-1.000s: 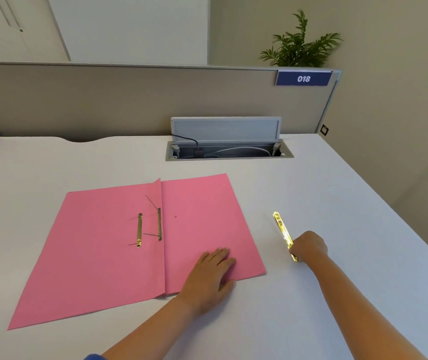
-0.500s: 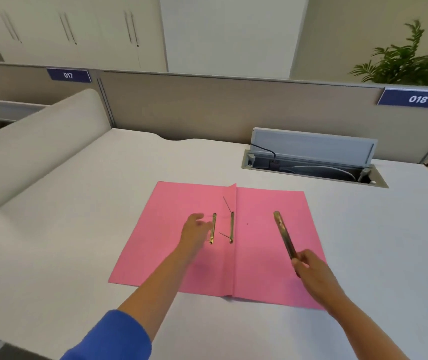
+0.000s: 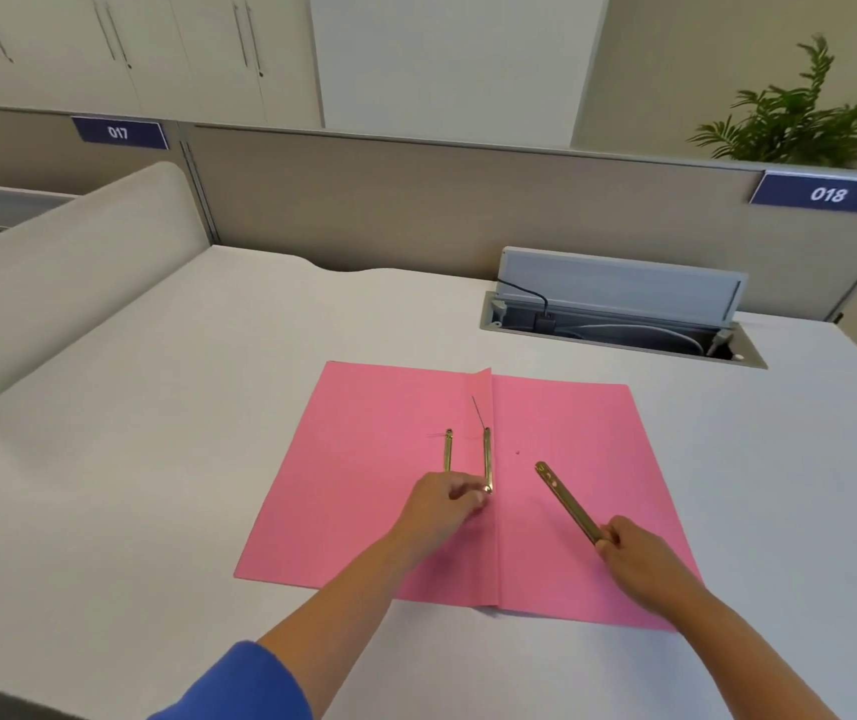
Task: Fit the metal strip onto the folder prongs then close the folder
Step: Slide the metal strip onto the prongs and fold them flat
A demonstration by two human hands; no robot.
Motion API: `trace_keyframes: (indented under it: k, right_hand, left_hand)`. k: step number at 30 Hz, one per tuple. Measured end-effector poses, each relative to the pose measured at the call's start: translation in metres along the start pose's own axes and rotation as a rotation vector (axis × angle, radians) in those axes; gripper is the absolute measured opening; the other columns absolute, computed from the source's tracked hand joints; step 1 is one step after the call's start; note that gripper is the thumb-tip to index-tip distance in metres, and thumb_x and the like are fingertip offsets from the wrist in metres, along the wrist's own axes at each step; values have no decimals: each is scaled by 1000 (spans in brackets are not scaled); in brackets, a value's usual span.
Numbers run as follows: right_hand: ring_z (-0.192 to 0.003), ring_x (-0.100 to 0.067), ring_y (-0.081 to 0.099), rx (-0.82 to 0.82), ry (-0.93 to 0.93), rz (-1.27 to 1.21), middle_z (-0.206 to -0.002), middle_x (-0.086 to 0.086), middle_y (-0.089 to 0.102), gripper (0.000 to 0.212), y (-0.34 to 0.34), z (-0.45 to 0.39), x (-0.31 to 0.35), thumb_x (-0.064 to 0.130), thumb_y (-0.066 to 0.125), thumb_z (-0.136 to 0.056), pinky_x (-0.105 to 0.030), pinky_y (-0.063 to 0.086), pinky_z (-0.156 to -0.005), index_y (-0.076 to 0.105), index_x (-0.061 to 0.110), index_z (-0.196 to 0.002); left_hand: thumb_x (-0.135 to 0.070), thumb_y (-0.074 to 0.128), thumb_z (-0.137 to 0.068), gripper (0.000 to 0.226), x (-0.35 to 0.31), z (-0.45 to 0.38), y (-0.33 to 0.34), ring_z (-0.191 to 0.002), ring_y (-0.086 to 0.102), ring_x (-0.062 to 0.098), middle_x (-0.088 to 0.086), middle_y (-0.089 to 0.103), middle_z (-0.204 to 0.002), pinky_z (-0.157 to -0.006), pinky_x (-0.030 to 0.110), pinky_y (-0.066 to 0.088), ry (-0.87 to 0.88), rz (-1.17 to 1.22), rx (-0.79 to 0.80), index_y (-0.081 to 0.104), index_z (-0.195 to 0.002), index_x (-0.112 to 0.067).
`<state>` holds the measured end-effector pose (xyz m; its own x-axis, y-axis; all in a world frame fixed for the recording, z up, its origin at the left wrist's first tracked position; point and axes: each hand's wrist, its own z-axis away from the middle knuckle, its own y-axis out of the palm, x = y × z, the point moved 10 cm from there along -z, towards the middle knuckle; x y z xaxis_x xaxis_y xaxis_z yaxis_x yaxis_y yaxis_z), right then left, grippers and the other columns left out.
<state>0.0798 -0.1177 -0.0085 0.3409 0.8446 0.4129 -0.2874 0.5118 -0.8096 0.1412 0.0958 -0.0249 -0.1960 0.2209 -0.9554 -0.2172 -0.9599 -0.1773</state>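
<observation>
Head view. A white, flat surface is shown, on which an open pink card folder is laid flat, its centre fold running away from the viewer. Two brass-coloured fastener bars are seen near the fold: a shorter bar on the left leaf and a longer bar just beside the fold. A thin dark prong is seen standing tilted above the far end of the longer bar.

The left hand is rested on the left leaf; its fingers are drawn together at the near end of the longer bar, though what exactly is pinched cannot be told. A blue sleeve is worn on the left arm.

A loose, long brass-coloured metal strip with holes near its far end is held above the right leaf, angled away and to the left, apart from the fastener bars. Its near end is clamped in the fingers of the right hand.

Further items: a grey cable box with raised lid is recessed into the surface, well beyond the folder, with a black cable inside. A beige partition is set along the far edge, carrying blue plates marked 017 and 018. A green plant is seen behind the partition, and pale cupboards beyond it.
</observation>
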Motion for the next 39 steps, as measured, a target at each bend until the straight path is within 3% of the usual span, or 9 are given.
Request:
trace_keyframes:
  k: [5, 8, 14, 20, 25, 28, 34, 37, 39]
  right_hand:
    - [-57, -9, 40, -43, 63, -18, -69, 4, 46, 30, -8, 11, -24, 20, 39, -97, -20, 31, -49, 35, 22, -68]
    - [-57, -8, 40, -57, 84, -20, -68, 4, 45, 29, -11, 17, -35, 20, 39, -97, -20, 31, -49, 36, 22, -68]
    - [-59, -7, 41, -63, 129, -17, -69, 5, 45, 11, -16, 27, -52, 19, 39, -96, -18, 33, -50, 45, 13, -89]
    - [-58, -14, 38, -67, 233, -256, -70, -2, 48, 15, -26, 34, -79, 12, 45, -90, -24, 27, -50, 49, 12, -76]
    - [-66, -19, 42, -131, 218, -661, -69, -7, 52, 9, -40, 25, -75, 10, 56, -86, -26, 27, -55, 60, 7, -79]
    - [-62, -15, 39, -77, 170, -902, -66, -5, 53, 10, -37, 15, -52, 11, 62, -86, -25, 25, -52, 63, 9, -76]
    - [-53, -11, 39, -17, 123, -1051, -64, -6, 58, 6, -30, -5, -9, 6, 64, -84, -20, 39, -52, 67, 4, -79]
    - [-52, -10, 44, 7, 124, -1068, -65, -7, 58, 7, -22, -12, 2, 3, 62, -86, -17, 45, -52, 66, 3, -80]
    - [-51, -9, 45, 5, 122, -1054, -66, -7, 58, 8, -20, -16, 5, 3, 62, -86, -14, 47, -49, 67, 2, -80]
  left_hand:
    - [-3, 59, -85, 30, -3, 5, 28, -92, 59, 13, 5, 67, -98, -93, 21, 44, 49, -93, 55, 65, -114, -5]
    - [-1, 57, -84, 34, -4, 10, 46, -87, 58, 9, 3, 66, -97, -86, 13, 43, 42, -128, 113, 63, -117, -6]
    - [2, 57, -82, 39, -1, 20, 73, -89, 57, 12, 1, 63, -98, -82, 7, 41, 44, -161, 175, 59, -120, -7]
    - [3, 56, -83, 42, 2, 29, 89, -86, 56, 9, -2, 61, -97, -70, -6, 40, 32, -193, 219, 56, -123, -9]
    - [19, 35, -81, 50, -6, 3, 62, -73, 55, 15, 2, 58, -88, -63, 21, 45, -85, -82, 92, 55, -123, 2]
    - [20, 33, -80, 50, -22, -17, 46, -66, 53, 13, 8, 56, -92, -61, 22, 43, -107, -16, -1, 52, -124, 4]
    - [12, 35, -88, 58, -45, -39, 61, -113, 49, 20, 11, 43, -144, -74, 23, 45, -115, -11, 42, 30, -142, -6]
    - [16, 29, -85, 60, -51, -39, 75, -133, 42, 24, 11, 42, -146, -104, 36, 41, -125, 16, 88, 33, -141, -5]
    - [15, 30, -86, 57, -52, -38, 80, -133, 43, 23, 11, 45, -144, -110, 40, 37, -119, 17, 103, 38, -139, -5]
